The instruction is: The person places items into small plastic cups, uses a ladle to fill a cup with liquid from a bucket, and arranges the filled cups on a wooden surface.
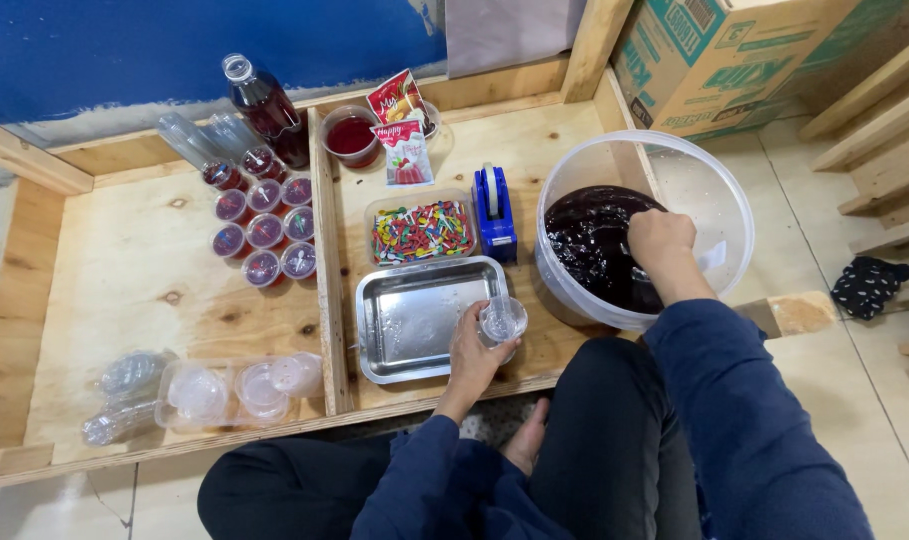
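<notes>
Head view looks straight down on a seated person in dark blue sleeves, working over a shallow wooden surface divided by a slat. The left hand has its fingers wrapped around a small clear plastic cup, held upright just above the right edge of a metal tray, apparently so that any drips land on metal rather than wood. The right hand reaches down into a large translucent bucket of dark red liquid; its fingers are curled downward at the liquid's surface, and whether they grip a scoop or anything else cannot be told, since they are hidden from above. The bucket sits close beside the tray, so cup and liquid are only a short reach apart. Beyond the tray lie a clear box of coloured bits and a blue tape dispenser, both within arm's reach. On the far side of the slat, filled small cups with dark red contents stand grouped in neat rows, apart from the wet work area, next to a bottle of red liquid. Nearer the person, empty clear cups and lids rest in a loose heap, handy to the left hand.
</notes>
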